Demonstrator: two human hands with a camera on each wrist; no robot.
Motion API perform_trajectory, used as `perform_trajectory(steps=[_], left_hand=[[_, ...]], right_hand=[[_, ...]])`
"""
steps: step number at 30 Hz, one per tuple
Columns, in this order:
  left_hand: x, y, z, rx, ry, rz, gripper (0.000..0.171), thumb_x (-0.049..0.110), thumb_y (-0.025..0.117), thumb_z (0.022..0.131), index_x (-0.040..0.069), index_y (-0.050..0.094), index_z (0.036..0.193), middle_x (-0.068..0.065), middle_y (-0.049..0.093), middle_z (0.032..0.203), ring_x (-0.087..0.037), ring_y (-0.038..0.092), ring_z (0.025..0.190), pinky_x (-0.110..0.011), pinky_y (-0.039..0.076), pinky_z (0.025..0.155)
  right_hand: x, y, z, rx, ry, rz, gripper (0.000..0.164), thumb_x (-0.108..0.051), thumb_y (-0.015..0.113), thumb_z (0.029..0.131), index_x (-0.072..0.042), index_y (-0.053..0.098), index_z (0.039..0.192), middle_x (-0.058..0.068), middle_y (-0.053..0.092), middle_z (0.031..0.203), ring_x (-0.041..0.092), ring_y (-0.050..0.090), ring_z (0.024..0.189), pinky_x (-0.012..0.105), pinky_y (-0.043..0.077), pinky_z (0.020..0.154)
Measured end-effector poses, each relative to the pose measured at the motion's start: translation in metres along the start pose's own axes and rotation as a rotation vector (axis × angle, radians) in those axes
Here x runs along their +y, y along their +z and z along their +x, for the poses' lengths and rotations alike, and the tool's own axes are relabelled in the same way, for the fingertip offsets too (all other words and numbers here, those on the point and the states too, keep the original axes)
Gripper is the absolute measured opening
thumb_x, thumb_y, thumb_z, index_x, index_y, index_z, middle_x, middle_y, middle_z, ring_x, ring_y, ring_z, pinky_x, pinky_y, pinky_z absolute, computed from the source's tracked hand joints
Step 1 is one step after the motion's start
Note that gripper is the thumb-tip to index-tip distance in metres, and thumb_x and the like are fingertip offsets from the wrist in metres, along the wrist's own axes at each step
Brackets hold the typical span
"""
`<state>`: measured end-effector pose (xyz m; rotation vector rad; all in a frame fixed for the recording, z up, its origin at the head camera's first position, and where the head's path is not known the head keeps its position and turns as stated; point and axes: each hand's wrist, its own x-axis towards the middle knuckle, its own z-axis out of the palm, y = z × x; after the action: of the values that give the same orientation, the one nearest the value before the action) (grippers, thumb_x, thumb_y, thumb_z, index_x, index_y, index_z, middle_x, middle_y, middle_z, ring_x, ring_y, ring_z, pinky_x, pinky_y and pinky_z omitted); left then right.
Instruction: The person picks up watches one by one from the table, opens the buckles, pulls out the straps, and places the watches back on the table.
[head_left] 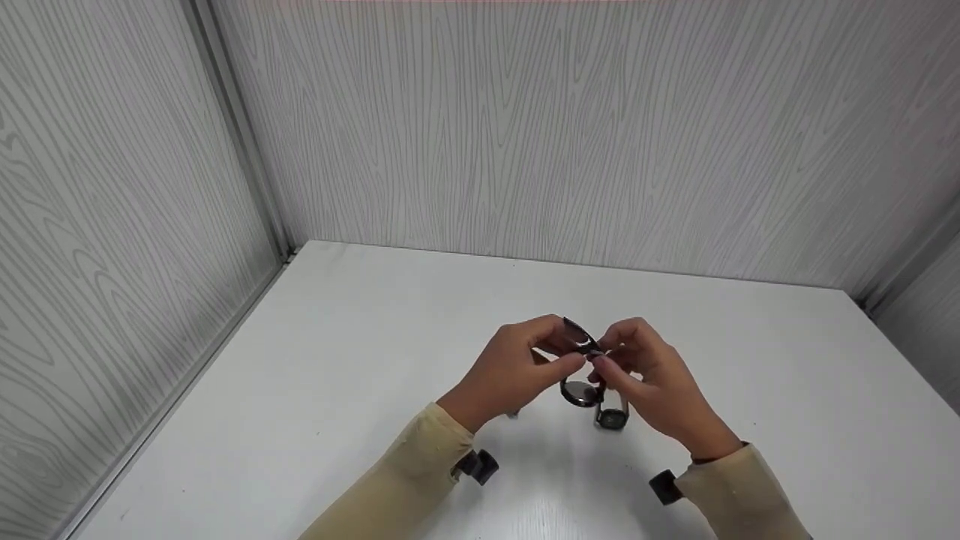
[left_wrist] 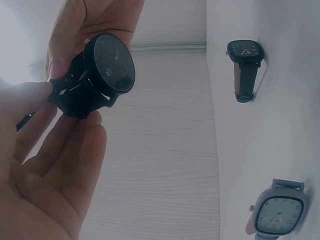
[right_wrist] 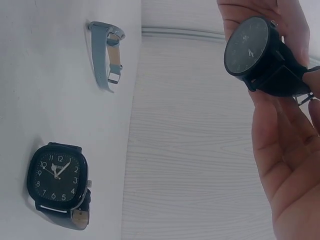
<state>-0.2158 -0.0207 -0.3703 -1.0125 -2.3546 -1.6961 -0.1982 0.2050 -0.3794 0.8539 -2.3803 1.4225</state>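
Observation:
Between both hands, raised over the table, is a black wristwatch (head_left: 581, 393) with a round dark dial and a dark strap. My left hand (head_left: 517, 367) pinches the strap between thumb and fingers. From the other side, my right hand (head_left: 656, 382) grips the strap near its buckle (right_wrist: 304, 99), thumb against it. The round dial (left_wrist: 114, 62) hangs below the fingers. On the table just beyond lies a black square-faced watch (head_left: 613, 418), its white numerals showing in the right wrist view. A light blue-grey watch (left_wrist: 280, 215) lies to its left, mostly hidden by my left hand in the head view.
The white table (head_left: 375, 322) extends around the hands. Wood-grain panels (head_left: 487, 135) rise behind it and at both sides. Dark camera mounts (head_left: 476, 466) stick out from both sleeves.

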Motion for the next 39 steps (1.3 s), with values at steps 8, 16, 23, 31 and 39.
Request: perform_trajectory(steps=[8,16,23,31,39], left_hand=[[-0.0001,0.0002,0.0012,-0.022,0.015,0.093,0.011,0.023,0.070,0.099,0.020,0.069,0.109,0.015,0.072,0.100,0.000,0.068,0.097,-0.022,0.058,0.079],[0.0005,0.0003,0.0015,-0.040,0.055,0.204,0.011,0.022,0.068,0.099,0.017,0.067,0.109,0.011,0.073,0.105,0.004,0.067,0.094,-0.017,0.056,0.079],[0.0004,-0.0010,-0.0003,-0.056,0.066,0.223,0.016,0.019,0.064,0.100,0.016,0.068,0.116,0.004,0.075,0.109,0.001,0.068,0.097,-0.019,0.056,0.080],[-0.0007,-0.0015,-0.0014,-0.070,0.083,0.230,0.039,0.017,0.061,0.102,0.021,0.065,0.140,0.008,0.074,0.106,0.002,0.065,0.092,-0.017,0.055,0.078],[0.0004,-0.0025,-0.0027,-0.088,0.089,0.267,0.036,0.025,0.062,0.104,0.018,0.067,0.138,0.010,0.071,0.104,0.002,0.062,0.091,-0.017,0.054,0.076]], right_hand=[[-0.0007,0.0006,0.0001,-0.007,0.011,-0.033,0.019,-0.007,0.068,0.100,-0.006,0.054,0.113,0.001,0.070,0.094,0.018,0.069,0.078,0.028,0.057,0.073],[-0.0016,0.0026,0.0001,0.004,0.041,-0.056,0.019,-0.004,0.068,0.099,-0.009,0.056,0.113,-0.003,0.068,0.095,0.017,0.069,0.077,0.028,0.057,0.072],[-0.0011,0.0033,-0.0002,0.008,0.022,-0.053,0.019,0.000,0.068,0.098,-0.007,0.056,0.112,-0.006,0.067,0.097,0.017,0.069,0.077,0.027,0.057,0.071],[0.0001,0.0032,0.0001,-0.015,-0.002,-0.063,0.018,-0.006,0.068,0.100,-0.007,0.054,0.113,0.003,0.069,0.099,0.017,0.070,0.079,0.027,0.057,0.072],[0.0025,0.0033,0.0002,-0.034,-0.030,-0.061,0.020,-0.004,0.068,0.099,-0.007,0.054,0.113,0.004,0.068,0.099,0.017,0.069,0.078,0.027,0.057,0.072]])
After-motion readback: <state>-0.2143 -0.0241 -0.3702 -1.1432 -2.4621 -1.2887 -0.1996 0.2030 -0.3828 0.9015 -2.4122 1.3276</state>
